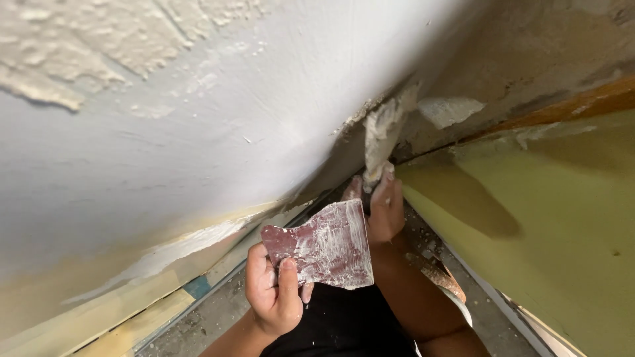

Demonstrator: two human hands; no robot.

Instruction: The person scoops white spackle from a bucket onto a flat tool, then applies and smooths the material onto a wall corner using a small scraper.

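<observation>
Putty knife (380,142) upright, blade pointing up into wall corner (357,119), right hand (385,210)

Corner seam (397,142): at the middle, about 1 o'clock, where the two walls meet
Left wall (198,132): from 7 round to 12 o'clock
Right wall (549,218): from 1 to 4 o'clock
Floor (218,320): between the walls, at 6 o'clock
Right hand (382,206): centre, just below the seam
Putty knife (382,139): in the right hand, blade up in the corner
Left hand (272,291): 7 o'clock, nearer than the right hand
Wide scraper (324,246): in the left hand, just left of the right hand
</observation>
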